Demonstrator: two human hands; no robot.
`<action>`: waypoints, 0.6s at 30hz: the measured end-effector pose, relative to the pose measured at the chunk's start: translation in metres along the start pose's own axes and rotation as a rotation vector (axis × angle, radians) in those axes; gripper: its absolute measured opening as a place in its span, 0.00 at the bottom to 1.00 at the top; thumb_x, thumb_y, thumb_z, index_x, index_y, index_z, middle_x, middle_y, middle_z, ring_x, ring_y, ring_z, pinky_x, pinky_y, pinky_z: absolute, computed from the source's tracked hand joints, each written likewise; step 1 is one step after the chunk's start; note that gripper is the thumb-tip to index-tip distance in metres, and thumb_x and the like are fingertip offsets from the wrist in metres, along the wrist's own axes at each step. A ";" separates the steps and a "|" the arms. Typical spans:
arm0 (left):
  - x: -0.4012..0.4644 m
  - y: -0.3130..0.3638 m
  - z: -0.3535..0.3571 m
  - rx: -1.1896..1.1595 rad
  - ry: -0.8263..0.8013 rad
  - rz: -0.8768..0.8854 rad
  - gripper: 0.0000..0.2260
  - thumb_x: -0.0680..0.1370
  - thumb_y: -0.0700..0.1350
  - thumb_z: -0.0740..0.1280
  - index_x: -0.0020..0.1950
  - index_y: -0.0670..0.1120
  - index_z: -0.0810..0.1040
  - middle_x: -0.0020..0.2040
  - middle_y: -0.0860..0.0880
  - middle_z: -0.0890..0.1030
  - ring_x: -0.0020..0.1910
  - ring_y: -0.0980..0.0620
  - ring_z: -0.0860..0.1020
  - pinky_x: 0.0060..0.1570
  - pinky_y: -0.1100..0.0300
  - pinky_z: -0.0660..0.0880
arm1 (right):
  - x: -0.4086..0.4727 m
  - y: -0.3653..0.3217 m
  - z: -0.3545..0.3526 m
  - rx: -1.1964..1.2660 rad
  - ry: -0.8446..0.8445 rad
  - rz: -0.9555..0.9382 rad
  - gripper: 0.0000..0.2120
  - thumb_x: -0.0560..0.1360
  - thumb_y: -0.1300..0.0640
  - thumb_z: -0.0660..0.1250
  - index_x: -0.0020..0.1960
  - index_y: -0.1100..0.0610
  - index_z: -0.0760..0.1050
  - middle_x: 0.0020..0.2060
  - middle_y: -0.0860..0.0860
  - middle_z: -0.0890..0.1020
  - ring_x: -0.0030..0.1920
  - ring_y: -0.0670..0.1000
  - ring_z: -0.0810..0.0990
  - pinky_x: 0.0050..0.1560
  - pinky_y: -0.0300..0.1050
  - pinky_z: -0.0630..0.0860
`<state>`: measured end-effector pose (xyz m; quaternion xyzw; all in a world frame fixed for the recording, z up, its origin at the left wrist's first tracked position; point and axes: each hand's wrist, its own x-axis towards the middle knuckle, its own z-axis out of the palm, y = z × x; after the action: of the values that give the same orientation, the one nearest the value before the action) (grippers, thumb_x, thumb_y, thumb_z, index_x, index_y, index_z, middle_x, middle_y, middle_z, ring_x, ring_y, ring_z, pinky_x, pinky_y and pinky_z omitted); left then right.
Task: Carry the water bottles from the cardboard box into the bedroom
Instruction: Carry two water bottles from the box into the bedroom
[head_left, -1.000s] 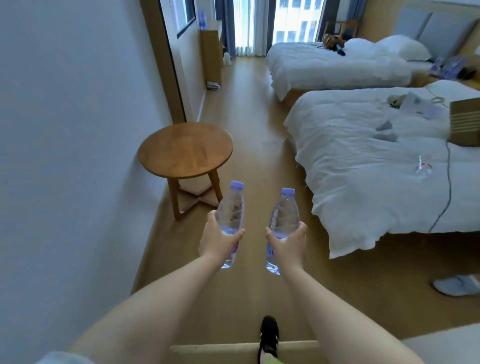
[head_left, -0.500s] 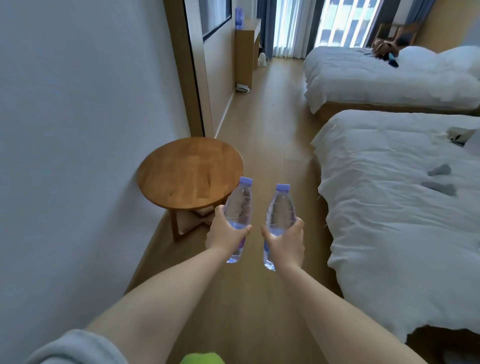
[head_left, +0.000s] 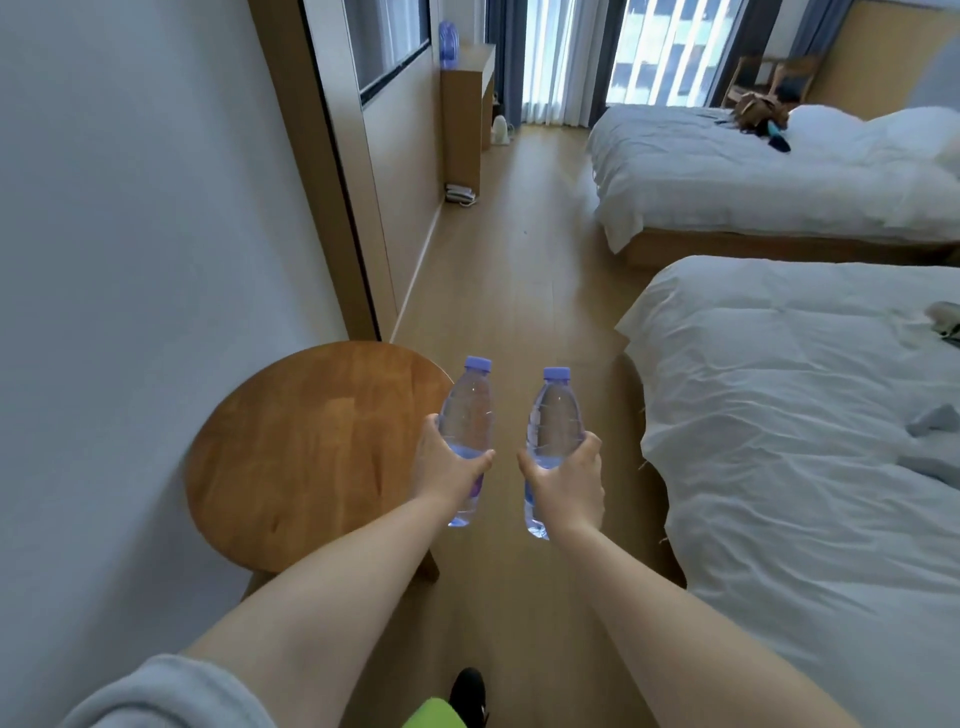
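Upright, bottles (head_left: 465, 415) in both hands (head_left: 449, 470)

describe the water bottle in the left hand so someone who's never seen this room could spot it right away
Start at the round wooden table against the left wall. At its right edge, the left hand grips a clear water bottle with a purple cap, held upright. The right hand holds a matching bottle on the bed side; the one you want overlaps the tabletop.

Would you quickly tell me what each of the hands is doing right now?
Left hand: grips the left water bottle.
Right hand: grips the right water bottle.
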<state>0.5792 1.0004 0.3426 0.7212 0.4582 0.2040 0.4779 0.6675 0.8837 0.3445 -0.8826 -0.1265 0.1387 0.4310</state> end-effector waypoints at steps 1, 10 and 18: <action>0.018 0.007 0.001 0.010 -0.005 -0.003 0.31 0.69 0.50 0.77 0.65 0.50 0.63 0.54 0.54 0.72 0.50 0.54 0.73 0.46 0.63 0.68 | 0.017 -0.009 0.003 0.007 0.008 0.009 0.40 0.70 0.39 0.72 0.72 0.56 0.58 0.65 0.52 0.71 0.59 0.57 0.77 0.56 0.59 0.77; 0.170 0.064 0.054 -0.008 -0.019 -0.043 0.36 0.69 0.51 0.76 0.70 0.48 0.61 0.61 0.49 0.75 0.55 0.49 0.75 0.55 0.55 0.73 | 0.182 -0.059 0.020 -0.002 0.016 0.010 0.40 0.70 0.40 0.73 0.72 0.56 0.58 0.65 0.53 0.72 0.59 0.55 0.77 0.56 0.59 0.77; 0.321 0.131 0.151 -0.120 -0.019 -0.055 0.37 0.69 0.46 0.77 0.71 0.45 0.60 0.64 0.46 0.72 0.60 0.47 0.74 0.60 0.54 0.72 | 0.377 -0.082 0.024 -0.011 -0.013 -0.049 0.40 0.70 0.40 0.72 0.72 0.56 0.58 0.65 0.51 0.71 0.60 0.54 0.76 0.56 0.57 0.77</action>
<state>0.9105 1.1826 0.3419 0.6803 0.4603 0.2112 0.5299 1.0005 1.0793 0.3442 -0.8807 -0.1515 0.1333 0.4284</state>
